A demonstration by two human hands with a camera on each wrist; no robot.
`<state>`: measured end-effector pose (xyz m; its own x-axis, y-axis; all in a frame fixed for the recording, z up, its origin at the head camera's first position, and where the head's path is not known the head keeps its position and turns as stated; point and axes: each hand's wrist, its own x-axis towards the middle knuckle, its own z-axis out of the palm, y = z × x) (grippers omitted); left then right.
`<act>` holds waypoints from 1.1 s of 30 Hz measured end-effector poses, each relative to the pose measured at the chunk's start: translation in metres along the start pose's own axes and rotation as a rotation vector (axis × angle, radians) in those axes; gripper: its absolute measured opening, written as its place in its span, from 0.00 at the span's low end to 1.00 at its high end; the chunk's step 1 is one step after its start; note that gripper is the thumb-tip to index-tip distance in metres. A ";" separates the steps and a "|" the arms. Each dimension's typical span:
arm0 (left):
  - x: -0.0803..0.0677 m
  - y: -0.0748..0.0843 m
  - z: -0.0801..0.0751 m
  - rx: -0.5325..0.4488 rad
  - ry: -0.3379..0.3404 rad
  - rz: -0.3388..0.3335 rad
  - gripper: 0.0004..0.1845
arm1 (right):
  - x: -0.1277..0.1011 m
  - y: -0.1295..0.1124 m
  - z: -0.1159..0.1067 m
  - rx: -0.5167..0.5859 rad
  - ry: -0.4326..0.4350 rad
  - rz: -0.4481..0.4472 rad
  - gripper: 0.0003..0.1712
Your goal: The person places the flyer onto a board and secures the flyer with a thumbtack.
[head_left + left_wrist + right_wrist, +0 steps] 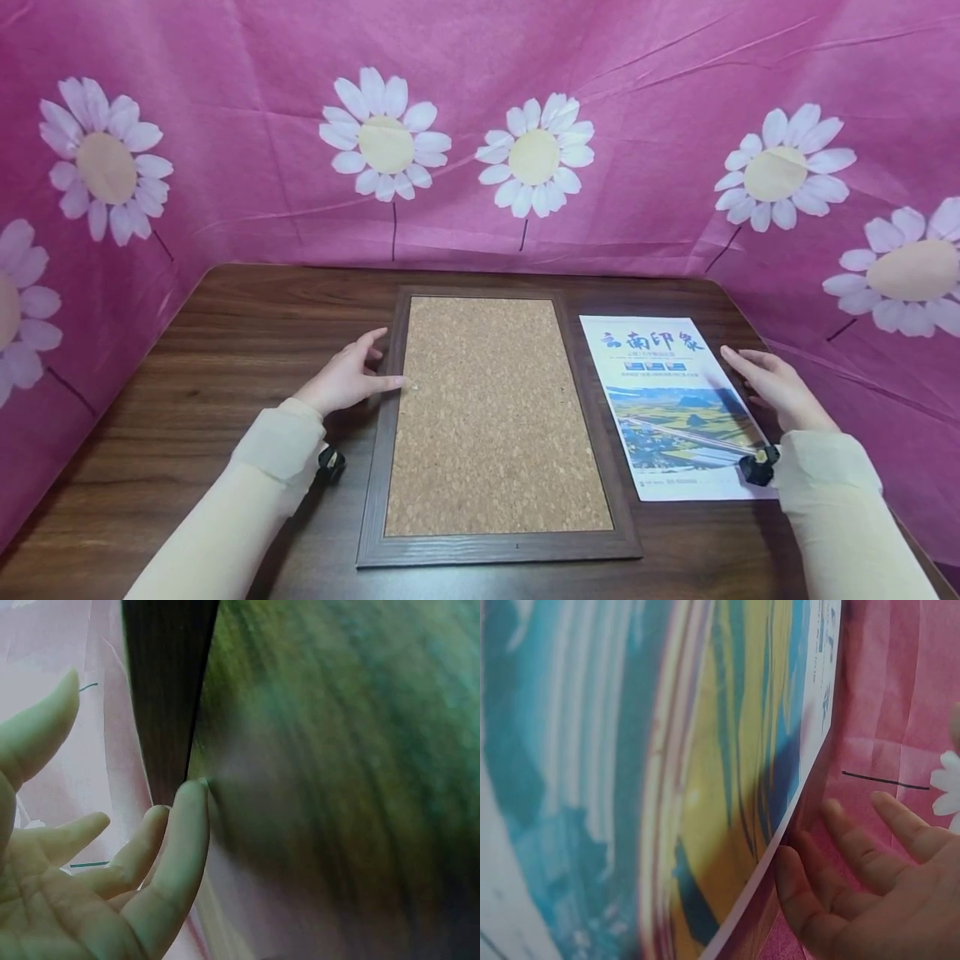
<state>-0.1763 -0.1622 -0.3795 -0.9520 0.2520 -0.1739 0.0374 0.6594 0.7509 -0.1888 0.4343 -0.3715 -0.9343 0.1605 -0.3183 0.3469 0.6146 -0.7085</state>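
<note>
A cork board (495, 417) with a dark wooden frame (378, 467) lies flat on the table, its long side pointing away from me. Beside the frame's left edge is my left hand (347, 375), fingers spread, the thumb reaching over the border; nothing is gripped. To the board's right lies a printed poster (675, 408) with Chinese lettering on top and a landscape picture below. My right hand (783, 383) is at the poster's right edge with loosely extended fingers. In the right wrist view, the fingertips (791, 874) come right at the paper's edge (761, 885).
The dark wood-grain table (150, 433) has rounded far corners. A pink cloth (465, 233) printed with white daisies hangs around its back and sides. A small black device (330, 462) sits at the left wrist, another black device (759, 465) at the right wrist.
</note>
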 end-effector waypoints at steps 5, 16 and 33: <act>0.001 -0.001 -0.001 -0.119 -0.052 -0.017 0.49 | 0.000 0.002 0.001 -0.026 -0.006 0.042 0.55; 0.000 -0.006 -0.003 -0.118 -0.106 0.000 0.52 | 0.004 0.007 0.001 -0.092 -0.035 0.033 0.44; 0.000 -0.006 -0.002 -0.069 -0.152 0.020 0.53 | 0.006 0.012 0.002 -0.071 0.006 0.052 0.46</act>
<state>-0.1773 -0.1676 -0.3823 -0.8943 0.3720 -0.2488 0.0300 0.6045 0.7960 -0.1900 0.4415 -0.3830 -0.9159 0.1977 -0.3494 0.3881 0.6588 -0.6444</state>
